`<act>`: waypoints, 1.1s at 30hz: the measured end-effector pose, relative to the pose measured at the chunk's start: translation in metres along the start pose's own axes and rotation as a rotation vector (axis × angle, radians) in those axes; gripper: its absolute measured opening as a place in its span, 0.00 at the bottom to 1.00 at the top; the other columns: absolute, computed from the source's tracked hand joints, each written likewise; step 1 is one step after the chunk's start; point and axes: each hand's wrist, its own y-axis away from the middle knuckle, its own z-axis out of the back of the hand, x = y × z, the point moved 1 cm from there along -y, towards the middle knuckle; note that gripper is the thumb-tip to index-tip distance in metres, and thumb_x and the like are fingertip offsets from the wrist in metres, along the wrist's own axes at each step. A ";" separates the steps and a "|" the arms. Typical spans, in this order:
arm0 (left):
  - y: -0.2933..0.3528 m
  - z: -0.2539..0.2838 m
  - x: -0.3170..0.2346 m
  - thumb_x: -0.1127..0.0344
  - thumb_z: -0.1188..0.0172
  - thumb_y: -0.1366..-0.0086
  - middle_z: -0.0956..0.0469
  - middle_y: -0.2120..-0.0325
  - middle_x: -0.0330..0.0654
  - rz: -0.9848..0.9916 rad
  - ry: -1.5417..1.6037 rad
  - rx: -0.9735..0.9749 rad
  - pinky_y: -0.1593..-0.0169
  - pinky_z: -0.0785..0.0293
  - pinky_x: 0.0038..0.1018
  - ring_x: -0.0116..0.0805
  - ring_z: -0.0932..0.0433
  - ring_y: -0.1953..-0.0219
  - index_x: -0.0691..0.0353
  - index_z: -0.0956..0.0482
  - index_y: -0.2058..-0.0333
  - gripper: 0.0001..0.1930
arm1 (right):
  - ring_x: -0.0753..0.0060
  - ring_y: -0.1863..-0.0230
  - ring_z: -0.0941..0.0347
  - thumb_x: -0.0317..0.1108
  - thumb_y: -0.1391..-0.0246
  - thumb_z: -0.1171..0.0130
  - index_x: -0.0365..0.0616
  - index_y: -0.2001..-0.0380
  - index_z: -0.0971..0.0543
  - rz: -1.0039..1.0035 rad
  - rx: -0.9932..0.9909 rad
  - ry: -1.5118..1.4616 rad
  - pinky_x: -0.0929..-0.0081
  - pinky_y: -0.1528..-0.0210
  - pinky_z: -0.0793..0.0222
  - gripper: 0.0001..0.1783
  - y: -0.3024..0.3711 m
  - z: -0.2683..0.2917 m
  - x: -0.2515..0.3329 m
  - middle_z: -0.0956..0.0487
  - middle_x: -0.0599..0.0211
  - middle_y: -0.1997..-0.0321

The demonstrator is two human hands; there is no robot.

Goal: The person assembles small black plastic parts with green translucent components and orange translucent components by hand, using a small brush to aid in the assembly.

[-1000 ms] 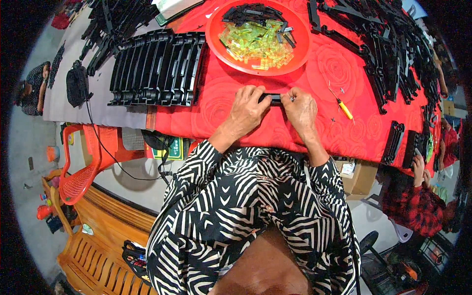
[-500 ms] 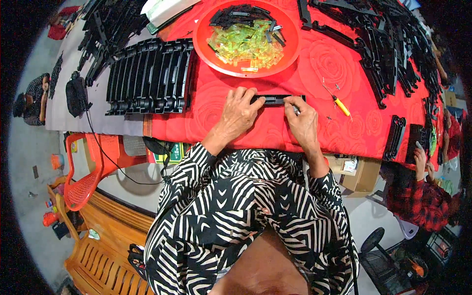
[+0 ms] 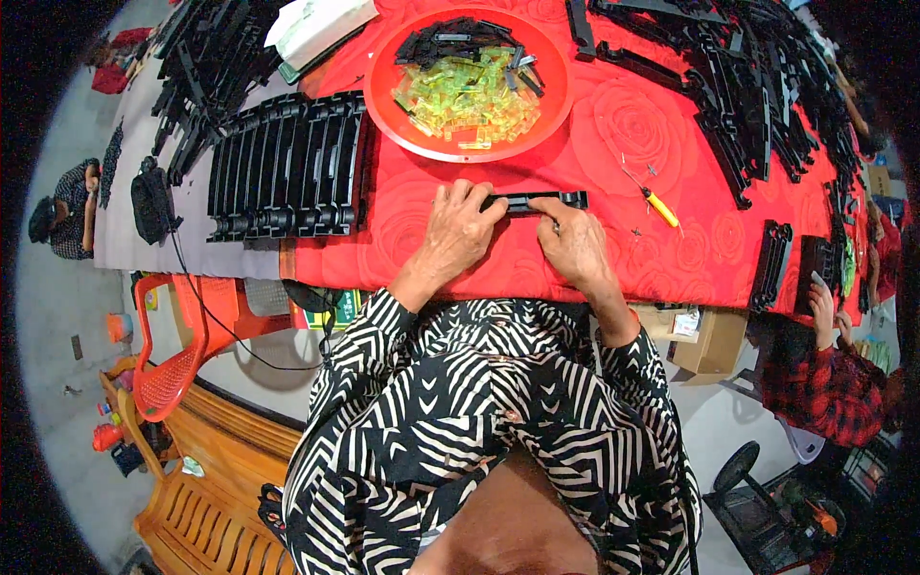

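A long black plastic strip [image 3: 573, 199] with a channel along it lies crosswise on the red cloth in front of me. My left hand [image 3: 458, 232] grips its left end, fingers over the far side and the end hidden beneath them. With its index finger stretched onto the middle of the strip, my right hand [image 3: 579, 247] presses down from the near side. The other right fingers are curled in, and a small greyish bit shows among them, too small to name. Beyond the strip, a red basin [image 3: 376, 105] holds small yellow-green transparent pieces [image 3: 470, 91] and small black pieces [image 3: 458, 40].
A row of black strips [image 3: 287, 172] lies to the left, near a black pouch [image 3: 153, 201] with a cord. Right of the basin rests a yellow-handled tool [image 3: 661, 207]. Heaps of black parts [image 3: 757, 105] cover the right side, where another person's hand [image 3: 821, 305] shows.
My right hand has gone from a pinch near the strip's right end to pressing its middle with the index finger. The strip's right end now shows. The view has shifted slightly.
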 end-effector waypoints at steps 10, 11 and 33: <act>0.002 -0.001 0.002 0.69 0.45 0.48 0.28 0.62 0.44 -0.015 -0.002 -0.011 0.62 0.38 0.36 0.40 0.32 0.62 0.59 0.24 0.63 0.11 | 0.46 0.71 0.25 0.30 0.54 0.51 0.42 0.59 0.23 0.058 0.010 -0.071 0.59 0.67 0.30 0.17 0.003 -0.004 0.001 0.23 0.44 0.71; 0.003 -0.002 0.003 0.69 0.45 0.48 0.28 0.62 0.44 -0.019 -0.007 -0.014 0.62 0.38 0.36 0.40 0.32 0.61 0.60 0.24 0.63 0.11 | 0.49 0.72 0.24 0.29 0.53 0.52 0.40 0.59 0.23 0.082 -0.026 -0.054 0.63 0.67 0.30 0.17 0.004 -0.005 0.003 0.22 0.46 0.69; -0.002 0.005 0.000 0.69 0.43 0.48 0.29 0.64 0.42 0.023 0.048 0.025 0.63 0.37 0.36 0.40 0.32 0.61 0.55 0.23 0.64 0.11 | 0.82 0.84 0.37 0.35 0.44 0.57 0.35 0.63 0.23 0.054 -0.131 -0.767 0.82 0.81 0.40 0.16 -0.004 0.022 0.002 0.31 0.73 0.83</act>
